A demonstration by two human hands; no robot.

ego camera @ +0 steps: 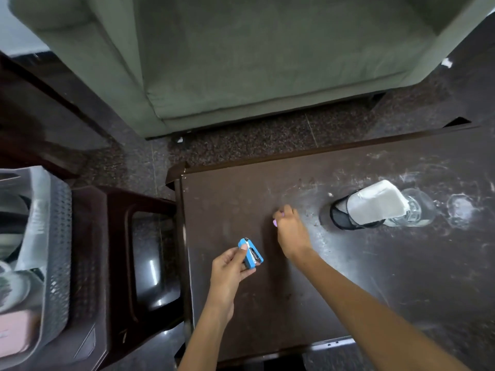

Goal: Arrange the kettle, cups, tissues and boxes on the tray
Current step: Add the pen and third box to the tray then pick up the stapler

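Head view of a dark brown table (348,277). A black mesh holder (345,212) carrying a white stack of tissues (377,203) lies tipped on its side, long axis running left to right, the tissue end pointing right and resting against a clear glass cup (417,210). The left hand (230,269) grips a small blue stapler (251,253) between thumb and curled fingers; the stapler's long axis runs diagonally, upper left to lower right. The right hand (290,231) is curled, pinching a small pink object (275,223) at the fingertips, just above the tabletop; what the object is cannot be told. The holder lies to the right of the right hand, apart from it. At far left, a grey perforated basket (56,236) rests on a dark plastic stool (128,263). A grey-green sofa (241,62) stands beyond the table.
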